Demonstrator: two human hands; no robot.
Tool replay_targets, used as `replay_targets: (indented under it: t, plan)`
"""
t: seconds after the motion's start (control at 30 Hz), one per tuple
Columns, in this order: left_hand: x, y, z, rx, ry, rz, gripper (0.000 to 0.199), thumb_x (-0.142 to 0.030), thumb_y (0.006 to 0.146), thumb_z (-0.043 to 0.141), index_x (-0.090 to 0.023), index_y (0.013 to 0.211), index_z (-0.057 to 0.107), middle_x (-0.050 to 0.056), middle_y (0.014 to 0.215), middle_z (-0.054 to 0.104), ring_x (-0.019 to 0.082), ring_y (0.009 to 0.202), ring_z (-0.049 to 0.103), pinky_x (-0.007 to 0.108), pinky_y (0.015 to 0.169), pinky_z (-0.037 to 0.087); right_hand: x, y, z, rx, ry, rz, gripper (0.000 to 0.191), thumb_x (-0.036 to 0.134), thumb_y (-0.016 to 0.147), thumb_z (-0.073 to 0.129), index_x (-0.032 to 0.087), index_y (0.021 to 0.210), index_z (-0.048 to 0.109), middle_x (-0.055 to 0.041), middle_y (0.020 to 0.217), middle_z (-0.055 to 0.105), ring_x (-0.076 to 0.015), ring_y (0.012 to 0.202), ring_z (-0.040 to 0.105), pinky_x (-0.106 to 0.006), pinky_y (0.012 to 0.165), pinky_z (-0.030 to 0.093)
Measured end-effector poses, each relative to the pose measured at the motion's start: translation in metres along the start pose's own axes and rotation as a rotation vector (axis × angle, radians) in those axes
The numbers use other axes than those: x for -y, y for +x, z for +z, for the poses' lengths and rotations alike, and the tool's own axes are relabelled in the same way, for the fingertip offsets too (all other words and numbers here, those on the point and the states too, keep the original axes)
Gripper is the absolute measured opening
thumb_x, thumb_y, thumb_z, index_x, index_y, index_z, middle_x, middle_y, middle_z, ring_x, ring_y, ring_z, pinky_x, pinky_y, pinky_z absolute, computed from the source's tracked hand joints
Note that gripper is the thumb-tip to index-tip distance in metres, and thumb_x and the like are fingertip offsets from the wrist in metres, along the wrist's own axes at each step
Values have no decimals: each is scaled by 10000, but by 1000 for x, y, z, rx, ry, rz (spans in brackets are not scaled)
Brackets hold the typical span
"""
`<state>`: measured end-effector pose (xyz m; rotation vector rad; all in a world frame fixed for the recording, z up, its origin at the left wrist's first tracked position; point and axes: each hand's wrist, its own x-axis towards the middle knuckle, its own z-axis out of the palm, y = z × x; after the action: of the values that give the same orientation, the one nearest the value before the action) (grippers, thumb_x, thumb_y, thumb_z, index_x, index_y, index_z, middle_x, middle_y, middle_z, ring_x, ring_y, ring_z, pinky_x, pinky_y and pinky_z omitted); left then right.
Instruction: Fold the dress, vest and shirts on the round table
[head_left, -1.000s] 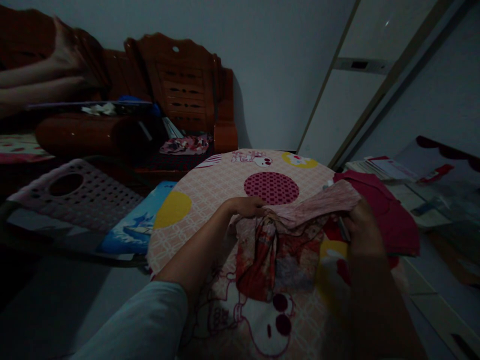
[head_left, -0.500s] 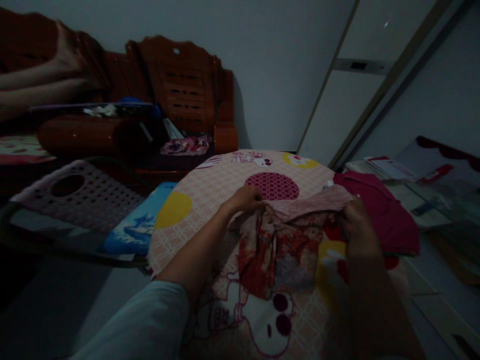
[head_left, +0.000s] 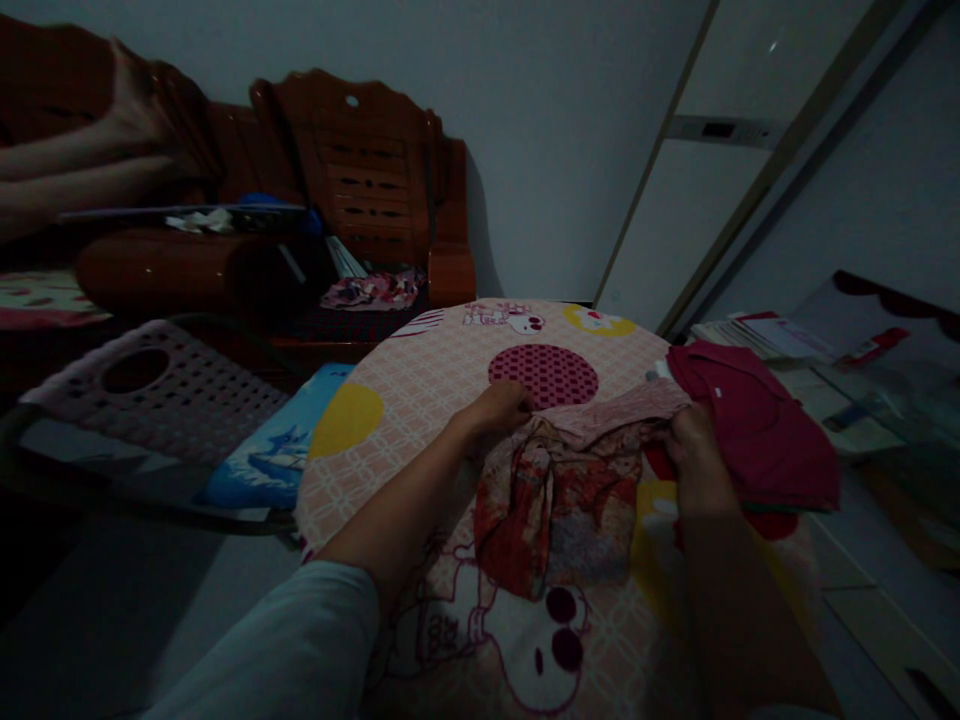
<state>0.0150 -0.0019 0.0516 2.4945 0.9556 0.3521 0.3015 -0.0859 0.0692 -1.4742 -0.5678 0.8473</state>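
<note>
A red and brown patterned garment [head_left: 577, 500] with a pale pink band along its far edge lies on the cloth-covered round table [head_left: 427, 370]. My left hand [head_left: 499, 408] pinches the left end of the pink band, fingers closed. At the band's other end, my right hand [head_left: 688, 436] is closed on the cloth. The band stretches between both hands, slightly raised at the right, while the lower part hangs down in creases onto the cartoon-print cover. Just beyond my right hand sits a folded magenta garment [head_left: 757, 430].
A woven chair [head_left: 187, 400] with a blue cushion [head_left: 277, 440] stands left of the table. Behind is a wooden bench [head_left: 360, 170] with clothes on it and a person's bare legs [head_left: 82, 165]. Papers [head_left: 757, 335] and a glass-topped surface are at the right.
My right hand has shifted a little left and lower with its end of the band. My left hand has come slightly nearer to me, so the pink band sits lower and flatter.
</note>
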Motion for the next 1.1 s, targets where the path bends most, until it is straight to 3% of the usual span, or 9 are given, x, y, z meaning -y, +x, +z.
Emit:
replay_targets:
  t: [0.1,0.3,0.53,0.6,0.67,0.77,0.83,0.97,1.1]
  plan:
    - [-2,-2,-9,-51,-38,-15,167,-123,686,544,-131,683,711,11,640,665,130,610,566,215,569,363,-4,1,1,9,-7,33,147,313,780,669,171,767,632,24,442,578,-102,314,487,-205,331,457]
    - [-10,-25,-66,-281,-483,-125,86,-174,731,545,-134,713,618,-30,523,576,93,477,531,169,475,367,-6,6,-9,71,-53,37,93,263,771,587,181,741,620,24,432,558,-110,304,478,-211,322,441]
    - [0,-58,-101,41,-524,-250,127,-239,804,572,-154,710,564,-25,443,535,106,375,519,170,403,372,-4,-4,-14,418,-234,40,127,213,668,685,202,794,668,31,467,603,-117,337,503,-202,327,403]
    - [9,-59,-103,19,-445,-269,145,-246,812,574,-149,705,587,-21,455,536,110,396,527,182,429,395,-1,-4,-11,443,-230,46,145,151,634,695,206,766,671,33,485,616,-121,373,532,-207,370,439]
    - [17,-53,-101,-208,-335,-314,156,-251,831,558,-140,746,627,10,545,602,138,506,598,219,522,471,4,2,1,421,-201,34,157,129,621,700,204,756,673,24,522,639,-137,423,570,-224,407,475]
    - [25,-32,-87,-761,-114,-392,231,-219,876,479,-127,961,674,106,915,723,222,905,686,329,824,540,17,19,36,252,-170,-33,132,181,660,693,182,792,688,-25,636,695,-187,558,648,-263,462,523]
    - [32,-17,-70,-946,-15,-329,390,-177,888,436,-133,1239,600,155,1297,629,250,1251,562,382,1042,447,29,35,64,18,-110,-276,159,235,734,631,170,862,698,-57,800,735,-209,762,697,-277,587,568]
    - [59,-6,-36,-753,53,-184,704,-178,850,507,-128,1523,307,190,1635,195,292,1516,193,452,1167,302,43,60,97,106,-151,-707,462,240,733,649,182,1191,660,-96,1312,641,-223,1256,562,-340,990,495]
    - [87,-14,-23,-571,36,-238,609,-140,829,502,-120,1436,451,184,1562,370,272,1444,363,431,1144,352,19,60,83,109,-391,-729,325,226,680,670,175,991,751,-110,1193,703,-261,1151,619,-389,1005,477]
